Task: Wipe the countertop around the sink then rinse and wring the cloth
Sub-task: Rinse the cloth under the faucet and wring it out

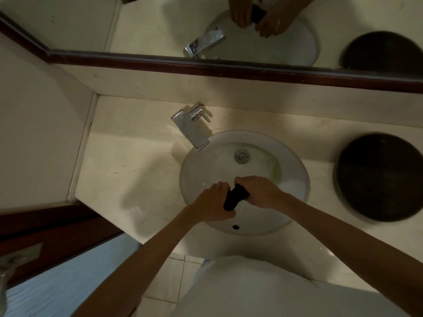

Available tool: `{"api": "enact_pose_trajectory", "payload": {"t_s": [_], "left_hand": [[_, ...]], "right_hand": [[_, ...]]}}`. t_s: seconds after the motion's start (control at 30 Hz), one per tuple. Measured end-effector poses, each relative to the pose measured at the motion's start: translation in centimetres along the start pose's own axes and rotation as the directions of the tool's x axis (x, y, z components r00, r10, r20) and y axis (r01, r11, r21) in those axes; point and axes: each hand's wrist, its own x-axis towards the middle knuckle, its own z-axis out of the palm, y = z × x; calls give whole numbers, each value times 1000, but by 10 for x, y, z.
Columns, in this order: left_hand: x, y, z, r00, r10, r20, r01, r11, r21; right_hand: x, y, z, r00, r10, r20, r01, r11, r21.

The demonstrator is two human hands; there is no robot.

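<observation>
A dark cloth, rolled into a tight bundle, is held over the near half of the round white sink. My left hand grips its near end and my right hand grips its far end, both fists closed around it. The chrome faucet stands behind the sink at the left, its spout reaching over the bowl; no water stream shows. The pale stone countertop surrounds the sink and has wet sheen at the left near edge.
A dark round lid or tray lies on the counter right of the sink. A mirror with a dark wooden frame runs along the back. A wall closes the left side; a dark wooden door stands at the lower left.
</observation>
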Motion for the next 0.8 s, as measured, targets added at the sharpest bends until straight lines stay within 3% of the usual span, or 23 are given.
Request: {"api": "enact_pose_trajectory", "payload": {"t_s": [0.07, 0.17, 0.23, 0.33, 0.4, 0.47, 0.5, 0.57, 0.63, 0.67, 0.73, 0.8], "left_hand": [[9, -4, -20, 977, -28, 209, 102, 930, -353], [14, -13, -44, 885, 141, 443, 226, 703, -675], [13, -17, -47, 814, 251, 524, 293, 602, -743], [8, -5, -45, 728, 363, 582, 317, 574, -755], [2, 9, -43, 716, 368, 593, 316, 586, -746], [-2, 18, -41, 780, 245, 575, 341, 603, -721], [-1, 21, -41, 834, 122, 539, 340, 656, -674], [3, 22, -39, 921, -118, 370, 298, 826, -479], [6, 23, -37, 973, -214, 86, 227, 954, -194], [6, 23, -34, 979, -201, -42, 200, 979, -38], [9, 22, -27, 972, -118, -204, 158, 969, 190], [12, 18, -22, 969, -28, -245, 105, 947, 305]], "right_hand": [[0, -1, -6, 973, -216, -84, 196, 960, -198], [2, -1, -21, 831, -538, -141, 459, 807, -372], [3, -5, -34, 708, -678, -199, 561, 711, -424], [6, -14, -44, 556, -794, -246, 612, 592, -524], [7, -17, -47, 510, -827, -236, 620, 544, -566], [7, -13, -47, 523, -824, -217, 619, 542, -568], [6, -10, -46, 565, -797, -213, 603, 575, -553], [5, -5, -38, 733, -645, -216, 505, 728, -464], [3, -13, -31, 938, -305, -165, 257, 931, -258], [4, -19, -28, 989, -117, -86, 105, 985, -137], [11, -30, -23, 984, 142, 104, -153, 983, 106], [17, -36, -27, 898, 288, 334, -389, 873, 294]]}}
